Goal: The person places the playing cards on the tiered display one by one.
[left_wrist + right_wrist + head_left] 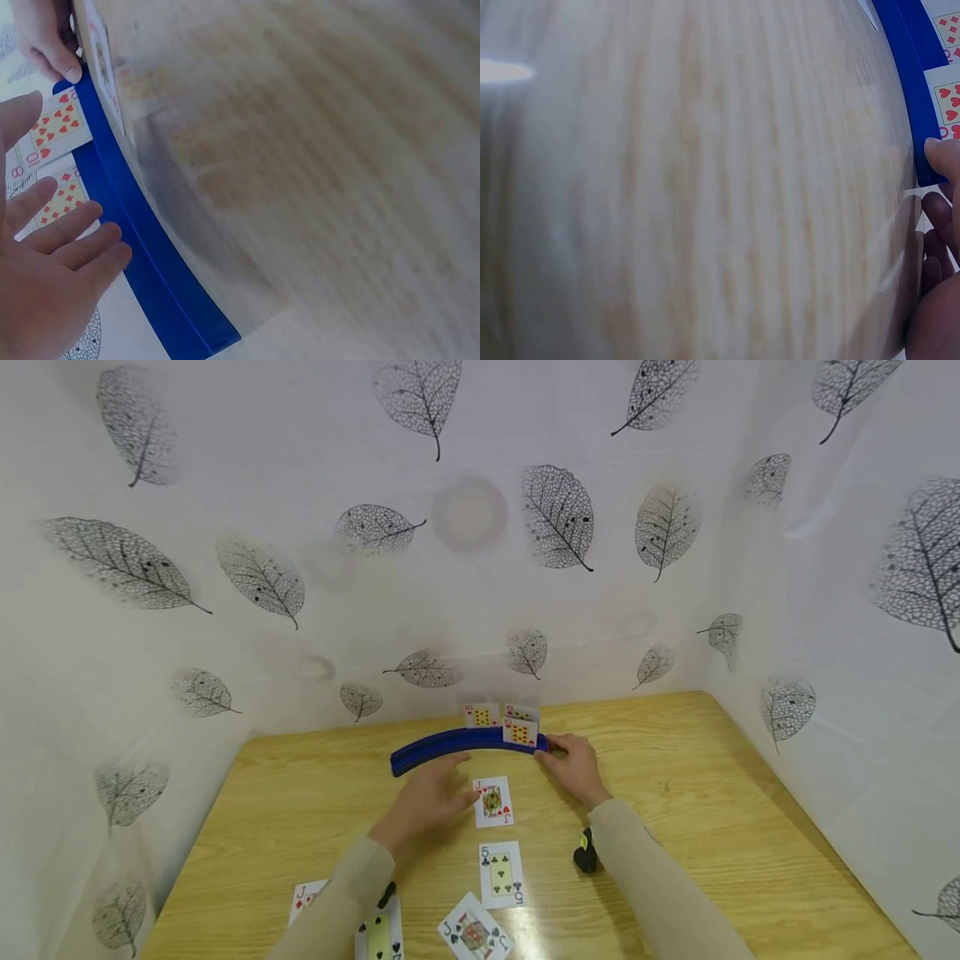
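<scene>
A curved blue card holder point(450, 742) stands toward the back of the table. My right hand point(576, 768) grips its right end, thumb on the front face in the right wrist view. Upright in the holder are a ten of diamonds point(482, 717) and, to its right, a ten of hearts point(520, 733), which partly covers an eight point(522, 712). My left hand point(427, 797) is in front of the holder with fingers spread and nothing in them. Its fingertips overlap the edge of a jack of hearts point(492, 802) in the head view.
Nearer me lie a five of clubs point(502, 875) and a tilted jack of spades point(474, 931). A spade card point(380, 935) and a red jack point(306, 893) are partly under the left sleeve. A small black-and-yellow object point(585, 852) is beside the right sleeve. Leaf-printed sheeting point(472, 593) surrounds the table.
</scene>
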Tool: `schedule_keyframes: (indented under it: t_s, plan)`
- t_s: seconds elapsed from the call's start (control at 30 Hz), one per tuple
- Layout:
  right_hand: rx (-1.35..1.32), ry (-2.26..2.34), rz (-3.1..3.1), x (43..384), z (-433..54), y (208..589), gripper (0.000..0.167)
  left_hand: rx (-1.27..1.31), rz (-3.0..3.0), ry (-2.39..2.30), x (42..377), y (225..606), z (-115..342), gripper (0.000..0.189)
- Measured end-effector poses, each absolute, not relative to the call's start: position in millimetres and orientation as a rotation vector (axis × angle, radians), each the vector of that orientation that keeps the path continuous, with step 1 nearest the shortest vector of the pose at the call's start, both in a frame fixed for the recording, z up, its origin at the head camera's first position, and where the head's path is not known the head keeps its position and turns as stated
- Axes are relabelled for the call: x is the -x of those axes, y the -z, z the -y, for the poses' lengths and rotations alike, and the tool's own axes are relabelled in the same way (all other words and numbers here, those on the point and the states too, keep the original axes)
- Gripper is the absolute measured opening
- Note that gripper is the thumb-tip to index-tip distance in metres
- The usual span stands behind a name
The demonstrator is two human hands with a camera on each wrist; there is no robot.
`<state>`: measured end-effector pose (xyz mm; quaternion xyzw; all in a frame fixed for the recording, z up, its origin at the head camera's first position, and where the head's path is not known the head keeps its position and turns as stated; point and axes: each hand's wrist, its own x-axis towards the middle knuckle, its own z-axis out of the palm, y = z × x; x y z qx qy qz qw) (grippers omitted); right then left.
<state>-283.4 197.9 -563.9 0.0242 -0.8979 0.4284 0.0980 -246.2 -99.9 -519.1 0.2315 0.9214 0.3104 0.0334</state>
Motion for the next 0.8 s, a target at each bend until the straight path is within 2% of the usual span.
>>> schedule_keyframes:
  t_s: [0.23,0.5,0.8]
  plan:
    - [-0.075,-1.277,2.664,282.7,-198.3,563.9,0.045,-0.787,-2.878,-0.755,240.4,532.6,99.1,0.079]
    - [-0.086,-1.256,2.657,282.8,-199.0,565.2,0.044,-0.680,-2.854,-0.636,229.0,534.6,94.3,0.090]
    - [-0.073,-1.273,2.683,282.0,-198.1,561.8,0.047,-0.649,-2.830,-0.593,225.8,535.8,92.1,0.092]
